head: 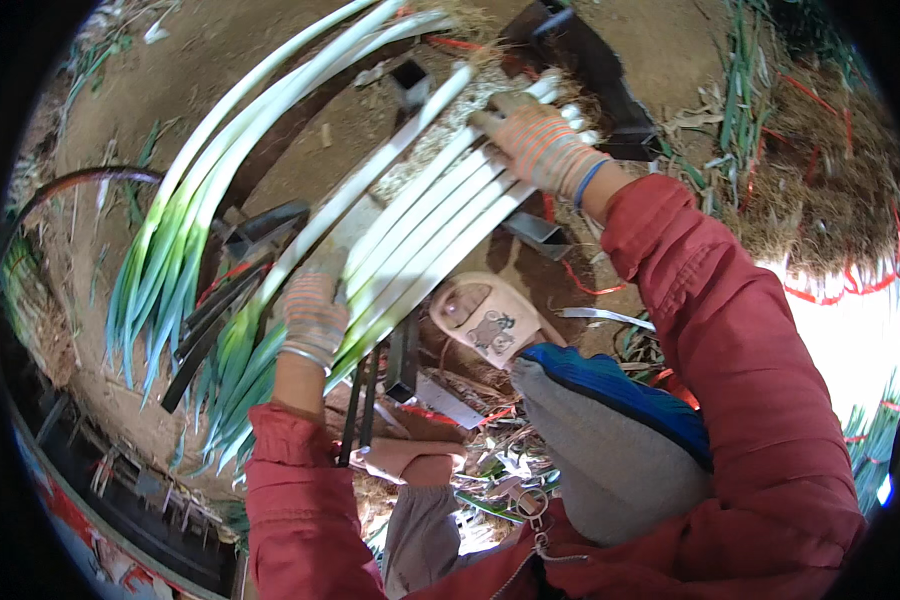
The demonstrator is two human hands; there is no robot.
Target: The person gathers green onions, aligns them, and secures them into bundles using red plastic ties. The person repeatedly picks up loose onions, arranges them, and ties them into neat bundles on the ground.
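Note:
A row of long green onions (442, 225) lies diagonally before me, white stalks side by side, roots at the upper right. My right hand (544, 142), in an orange-and-grey striped knit glove, grips across the white stalks near the roots. My left hand (313, 311), gloved alike, rests at the lower stalks where they turn green; its fingertips are blurred and its grip is unclear. One separate onion (375, 169) lies just left of the row, its lower end beside my left hand. Further left lies another small bunch of green onions (232, 135), apart from both hands.
Black metal bars (401, 360) and square tube ends (412, 79) stand around the onions. Red plastic twine (592, 285) trails over the dirt. Tied onion bundles with thick roots (817, 180) stand at right. A pink slipper (487, 319) is below the row. A metal-edged frame (120, 525) lies lower left.

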